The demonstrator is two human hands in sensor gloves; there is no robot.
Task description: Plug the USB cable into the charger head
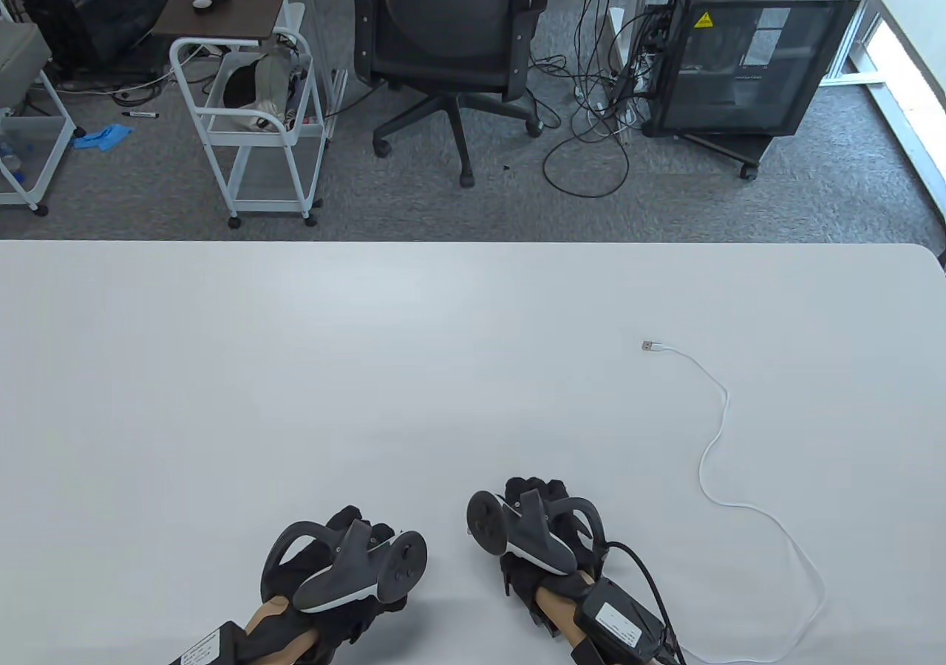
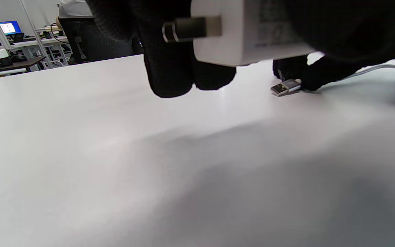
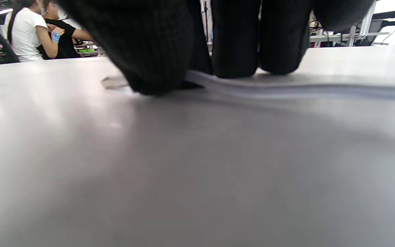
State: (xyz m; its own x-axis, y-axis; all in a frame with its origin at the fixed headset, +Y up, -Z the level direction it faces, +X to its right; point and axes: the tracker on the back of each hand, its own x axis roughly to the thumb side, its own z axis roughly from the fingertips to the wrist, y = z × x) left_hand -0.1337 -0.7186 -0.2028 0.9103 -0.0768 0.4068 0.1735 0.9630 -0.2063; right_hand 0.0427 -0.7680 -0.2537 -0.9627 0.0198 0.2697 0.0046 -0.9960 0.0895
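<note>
My left hand (image 1: 347,554) rests at the table's near edge and grips a white charger head (image 2: 252,37) just above the table, its metal prongs (image 2: 190,28) pointing left in the left wrist view. My right hand (image 1: 536,506) is beside it, fingers down on the white USB cable (image 1: 713,443). Its fingertips (image 2: 315,73) pinch the cable just behind the silver USB-A plug (image 2: 284,87), which lies on the table. In the right wrist view the fingers (image 3: 238,41) press the cable (image 3: 286,87), with the plug (image 3: 113,82) at their left. The charger and plug are hidden in the table view.
The cable loops from my right wrist along the table's right side to its small far connector (image 1: 648,346). The white table (image 1: 295,369) carries nothing else. Beyond its far edge stand an office chair (image 1: 451,37), a white cart (image 1: 259,125) and a black case (image 1: 746,52).
</note>
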